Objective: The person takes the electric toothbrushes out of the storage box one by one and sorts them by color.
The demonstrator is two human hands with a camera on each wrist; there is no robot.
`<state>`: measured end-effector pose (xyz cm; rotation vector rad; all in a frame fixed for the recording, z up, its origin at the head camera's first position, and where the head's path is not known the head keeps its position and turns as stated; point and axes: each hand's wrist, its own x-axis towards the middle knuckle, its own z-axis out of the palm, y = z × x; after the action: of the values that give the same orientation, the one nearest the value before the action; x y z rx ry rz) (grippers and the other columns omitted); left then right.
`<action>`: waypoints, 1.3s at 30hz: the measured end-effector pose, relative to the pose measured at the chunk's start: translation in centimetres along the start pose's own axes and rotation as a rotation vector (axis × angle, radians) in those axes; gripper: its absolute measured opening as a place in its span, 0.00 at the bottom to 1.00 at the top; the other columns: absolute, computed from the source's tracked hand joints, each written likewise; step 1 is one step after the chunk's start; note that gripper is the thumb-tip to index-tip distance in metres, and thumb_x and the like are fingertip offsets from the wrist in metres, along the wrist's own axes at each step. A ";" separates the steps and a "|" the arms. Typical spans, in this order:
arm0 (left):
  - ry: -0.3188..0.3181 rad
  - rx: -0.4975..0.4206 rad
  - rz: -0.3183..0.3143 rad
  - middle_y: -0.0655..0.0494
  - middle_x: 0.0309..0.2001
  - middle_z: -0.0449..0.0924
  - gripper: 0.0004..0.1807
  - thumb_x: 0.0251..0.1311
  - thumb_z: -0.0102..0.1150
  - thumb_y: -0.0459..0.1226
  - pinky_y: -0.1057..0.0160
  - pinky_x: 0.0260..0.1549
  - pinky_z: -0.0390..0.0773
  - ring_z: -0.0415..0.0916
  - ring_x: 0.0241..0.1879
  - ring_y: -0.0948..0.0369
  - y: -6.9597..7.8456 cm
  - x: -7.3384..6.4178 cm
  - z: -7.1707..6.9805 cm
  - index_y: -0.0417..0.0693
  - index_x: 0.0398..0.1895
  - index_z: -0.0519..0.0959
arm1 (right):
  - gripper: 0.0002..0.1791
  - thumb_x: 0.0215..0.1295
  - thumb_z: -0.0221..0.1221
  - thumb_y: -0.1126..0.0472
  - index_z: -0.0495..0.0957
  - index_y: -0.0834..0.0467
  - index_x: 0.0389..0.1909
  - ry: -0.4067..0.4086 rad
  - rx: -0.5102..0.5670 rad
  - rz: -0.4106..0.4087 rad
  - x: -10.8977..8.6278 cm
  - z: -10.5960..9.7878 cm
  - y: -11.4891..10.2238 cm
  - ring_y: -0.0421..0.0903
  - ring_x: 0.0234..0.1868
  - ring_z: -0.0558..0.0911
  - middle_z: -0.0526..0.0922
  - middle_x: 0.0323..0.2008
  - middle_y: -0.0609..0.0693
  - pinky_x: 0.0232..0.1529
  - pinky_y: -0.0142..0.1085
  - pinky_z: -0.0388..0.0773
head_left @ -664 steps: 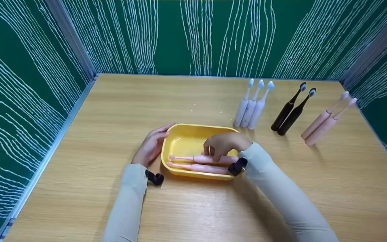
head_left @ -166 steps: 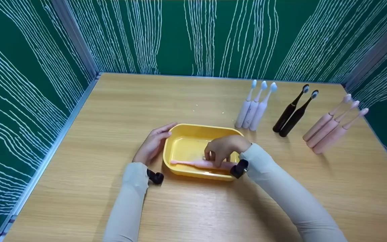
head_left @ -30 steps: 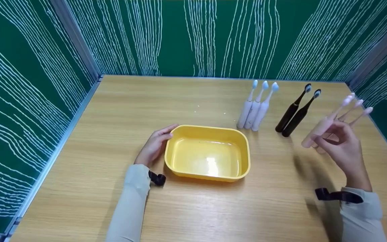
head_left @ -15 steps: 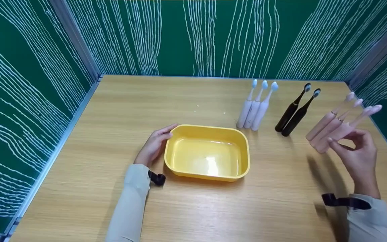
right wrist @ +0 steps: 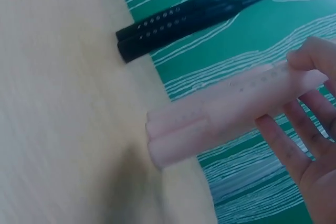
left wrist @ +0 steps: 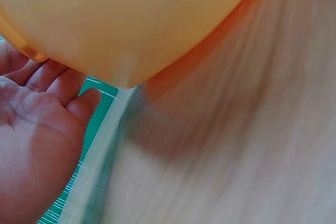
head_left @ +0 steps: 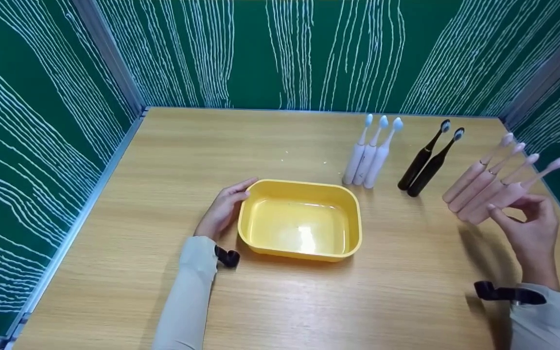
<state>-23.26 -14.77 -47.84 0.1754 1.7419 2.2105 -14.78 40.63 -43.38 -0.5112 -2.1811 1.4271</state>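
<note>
Pinched between the thumb and fingers of my right hand point(head_left: 535, 231) is a pink electric toothbrush point(head_left: 511, 193), upright with its pale brush head on top. It stands at the right end of a row of similar pink toothbrushes point(head_left: 472, 181), close against its neighbour. The right wrist view shows fingertips on the upper part of its handle point(right wrist: 262, 98). My left hand point(head_left: 221, 210) rests at the left end of a yellow plastic basin point(head_left: 280, 218), thumb at the rim and fingers along the outer wall. From the left wrist, the fingertips are partly hidden behind the basin point(left wrist: 136, 19).
Two black electric toothbrushes point(head_left: 421, 170) stand left of the pink row. Beyond them, nearer the middle, is a group of three white ones point(head_left: 367, 163). Small white specks lie on the wooden table point(head_left: 212, 146). Green, white-streaked panels point(head_left: 251, 58) enclose the table's back and sides.
Over the longer span, pink toothbrushes left the basin and joined the row. In the last second, my right hand carried one rightward to the row's end. My left hand stayed put.
</note>
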 end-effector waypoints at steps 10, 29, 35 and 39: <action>0.000 0.001 0.003 0.45 0.73 0.58 0.26 0.68 0.42 0.29 0.59 0.72 0.58 0.54 0.73 0.55 0.0 0.0 -0.1 0.35 0.69 0.62 | 0.22 0.60 0.63 0.68 0.69 0.51 0.53 -0.016 -0.013 -0.037 0.6 -0.6 2.2 0.29 0.48 0.73 0.74 0.43 0.36 0.48 0.15 0.69; 0.000 -0.023 -0.002 0.43 0.72 0.60 0.26 0.67 0.42 0.29 0.59 0.70 0.62 0.59 0.70 0.52 0.1 0.0 0.0 0.33 0.69 0.61 | 0.27 0.62 0.62 0.54 0.63 0.41 0.60 -0.228 -0.034 0.081 0.9 -1.9 3.5 0.25 0.51 0.70 0.71 0.46 0.32 0.64 0.20 0.62; -0.005 -0.019 0.006 0.44 0.73 0.58 0.26 0.67 0.41 0.29 0.59 0.71 0.60 0.56 0.72 0.52 0.2 -0.1 0.1 0.33 0.69 0.61 | 0.27 0.63 0.61 0.54 0.63 0.41 0.61 -0.236 -0.060 0.080 0.9 -1.9 3.5 0.25 0.51 0.70 0.71 0.47 0.31 0.64 0.21 0.62; -0.007 -0.014 0.008 0.44 0.73 0.58 0.26 0.68 0.41 0.29 0.59 0.71 0.59 0.56 0.72 0.53 0.2 -0.1 0.1 0.34 0.69 0.61 | 0.28 0.62 0.62 0.53 0.64 0.43 0.62 -0.244 -0.030 0.081 1.0 -1.9 3.6 0.25 0.51 0.70 0.71 0.48 0.32 0.58 0.18 0.64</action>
<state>-23.15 -14.73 -47.64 0.1869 1.7248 2.2242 -14.31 43.98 -45.86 -0.4612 -2.3994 1.5733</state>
